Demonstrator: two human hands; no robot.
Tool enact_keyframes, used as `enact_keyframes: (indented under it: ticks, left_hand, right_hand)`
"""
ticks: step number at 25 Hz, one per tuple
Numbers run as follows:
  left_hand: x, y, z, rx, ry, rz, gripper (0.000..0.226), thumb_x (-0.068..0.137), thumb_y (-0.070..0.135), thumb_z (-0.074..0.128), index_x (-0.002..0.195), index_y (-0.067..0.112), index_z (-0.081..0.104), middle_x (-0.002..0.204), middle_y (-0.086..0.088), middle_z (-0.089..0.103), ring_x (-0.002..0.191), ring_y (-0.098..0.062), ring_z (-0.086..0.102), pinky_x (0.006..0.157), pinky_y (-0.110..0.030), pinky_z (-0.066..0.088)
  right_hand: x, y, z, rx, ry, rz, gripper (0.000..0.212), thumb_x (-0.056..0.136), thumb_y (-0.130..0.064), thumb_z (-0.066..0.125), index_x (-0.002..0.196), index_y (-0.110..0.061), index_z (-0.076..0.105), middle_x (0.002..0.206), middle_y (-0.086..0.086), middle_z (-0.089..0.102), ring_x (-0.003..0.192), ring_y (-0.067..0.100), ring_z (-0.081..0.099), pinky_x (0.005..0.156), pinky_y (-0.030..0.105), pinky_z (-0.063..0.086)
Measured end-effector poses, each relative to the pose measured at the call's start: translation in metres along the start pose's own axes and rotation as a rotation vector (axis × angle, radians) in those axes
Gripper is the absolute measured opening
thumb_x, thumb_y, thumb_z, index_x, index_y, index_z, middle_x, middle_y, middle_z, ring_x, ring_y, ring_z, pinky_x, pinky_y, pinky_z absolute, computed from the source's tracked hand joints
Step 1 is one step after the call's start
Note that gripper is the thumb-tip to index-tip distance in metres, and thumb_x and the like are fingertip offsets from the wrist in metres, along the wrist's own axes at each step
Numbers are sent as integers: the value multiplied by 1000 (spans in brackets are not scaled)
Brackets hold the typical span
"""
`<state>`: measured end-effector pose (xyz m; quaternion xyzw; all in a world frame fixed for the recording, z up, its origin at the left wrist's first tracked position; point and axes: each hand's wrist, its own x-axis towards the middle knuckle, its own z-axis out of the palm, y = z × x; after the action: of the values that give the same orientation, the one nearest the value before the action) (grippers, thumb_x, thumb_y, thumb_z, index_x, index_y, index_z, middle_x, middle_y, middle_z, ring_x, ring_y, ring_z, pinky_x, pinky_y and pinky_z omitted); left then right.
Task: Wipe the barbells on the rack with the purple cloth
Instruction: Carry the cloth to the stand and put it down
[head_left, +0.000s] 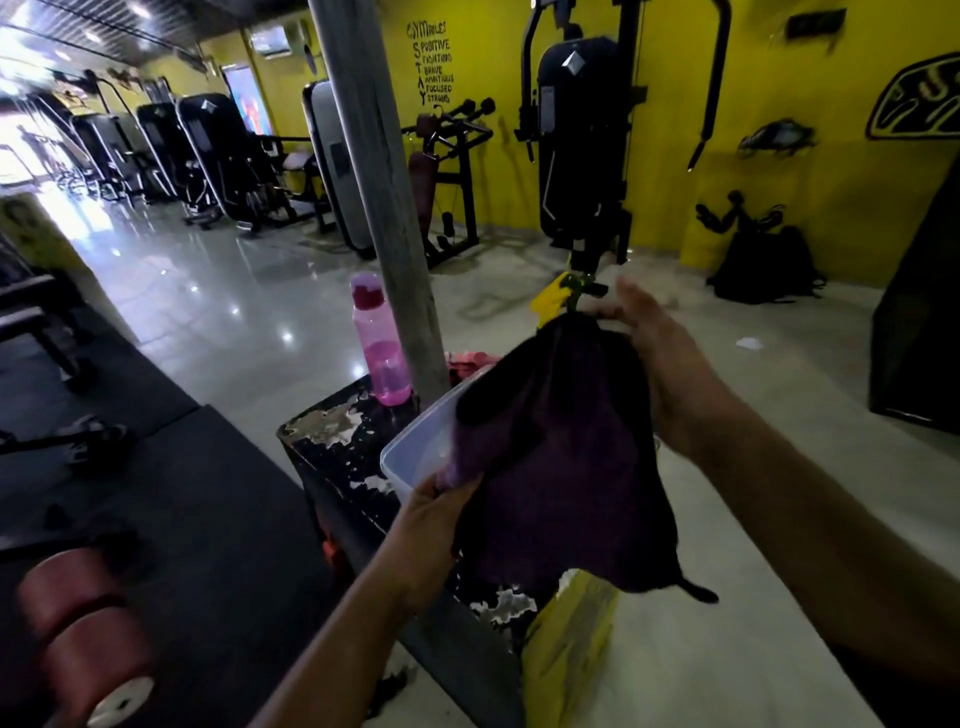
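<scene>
The purple cloth (561, 457) hangs spread between my two hands, above a black chipped box (337, 447). My left hand (426, 525) pinches its lower left edge. My right hand (670, 364) holds its upper right part, with the fingers reaching toward the top of a yellow spray bottle (558, 296) behind the cloth. Whether that hand touches the bottle is hidden. Reddish weights (78, 634) lie blurred at the bottom left. No barbell rack shows clearly in this view.
A clear plastic tub (415, 452) and a pink water bottle (379, 348) stand on the box beside a grey pole (384, 197). Black mats (182, 493) lie left. Gym machines line the yellow wall. A black bag (763, 265) sits far right.
</scene>
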<state>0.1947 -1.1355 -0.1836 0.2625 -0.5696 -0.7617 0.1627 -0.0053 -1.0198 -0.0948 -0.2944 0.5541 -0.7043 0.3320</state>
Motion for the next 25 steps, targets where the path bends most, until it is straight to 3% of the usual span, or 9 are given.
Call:
enact_keyframes:
  ticks: [3, 6, 9, 13, 16, 18, 19, 22, 25]
  left_hand:
    - [-9, -8, -2, -90, 127, -155, 25, 95, 35, 61, 103, 16, 76, 105, -12, 76, 97, -26, 73, 81, -37, 59]
    - [-11, -24, -23, -69, 226, -332, 41, 90, 41, 68, 114, 7, 71, 102, -16, 76, 91, -30, 74, 84, -40, 58]
    - [-11, -6, -39, -72, 59, -275, 50, 78, 13, 82, 123, 0, 63, 114, -23, 71, 94, -31, 71, 85, -42, 59]
    - [-10, 78, -52, 199, -148, 236, 67, 64, -2, 85, 125, 10, 62, 120, -11, 71, 111, -24, 68, 88, -36, 58]
    - [-7, 121, -52, 609, -16, 537, 28, 70, 20, 90, 93, 26, 76, 93, 0, 78, 88, -12, 73, 81, -35, 60]
    - [-4, 131, -56, 726, -40, 688, 26, 77, 8, 83, 85, 32, 75, 85, 10, 76, 81, -5, 71, 82, -32, 59]
    - [-2, 132, -59, 782, 3, 736, 36, 79, -2, 77, 92, 32, 74, 91, 12, 76, 87, -6, 72, 86, -34, 58]
    - [8, 127, -67, 912, 138, 641, 43, 92, -5, 59, 108, 34, 66, 97, 10, 75, 88, -11, 72, 78, -41, 59]
    - [25, 109, -68, 657, 46, 470, 38, 102, 3, 46, 115, 36, 62, 96, 6, 72, 81, -12, 69, 66, -30, 55]
  right_hand:
    - [-52, 96, -14, 207, -187, 436, 79, 79, -77, 58, 136, -22, 61, 131, 9, 67, 118, 30, 65, 97, 45, 53]
    - [-92, 155, -17, 277, -227, 612, 60, 92, -47, 61, 143, -16, 52, 117, 17, 70, 98, 36, 70, 81, 49, 56]
    - [-78, 143, -12, 212, -262, 359, 103, 59, -24, 97, 147, -13, 44, 132, 16, 65, 119, 37, 64, 98, 48, 54]
    - [-39, 32, 11, -153, -196, -275, 100, 63, 3, 87, 142, -36, 38, 133, -16, 63, 123, 11, 62, 94, 32, 56]
    - [-12, 1, 18, -429, 41, -440, 72, 72, -24, 88, 135, -16, 53, 95, -33, 65, 91, -23, 59, 79, 2, 47]
    - [-1, -7, 19, -452, 76, -465, 79, 71, -60, 78, 109, 7, 62, 85, -10, 62, 78, -17, 61, 74, 4, 41]
    - [5, -9, 16, -423, 45, -483, 73, 73, -57, 70, 102, 9, 63, 85, -1, 63, 81, -5, 64, 77, 13, 42]
    - [19, -9, 11, -419, -31, -447, 12, 92, -9, 58, 97, 0, 64, 93, 6, 72, 84, 20, 67, 75, 32, 47]
    - [34, 6, 10, -577, -131, -390, 28, 100, -1, 49, 106, -24, 65, 97, -2, 68, 83, 13, 66, 74, 31, 52]
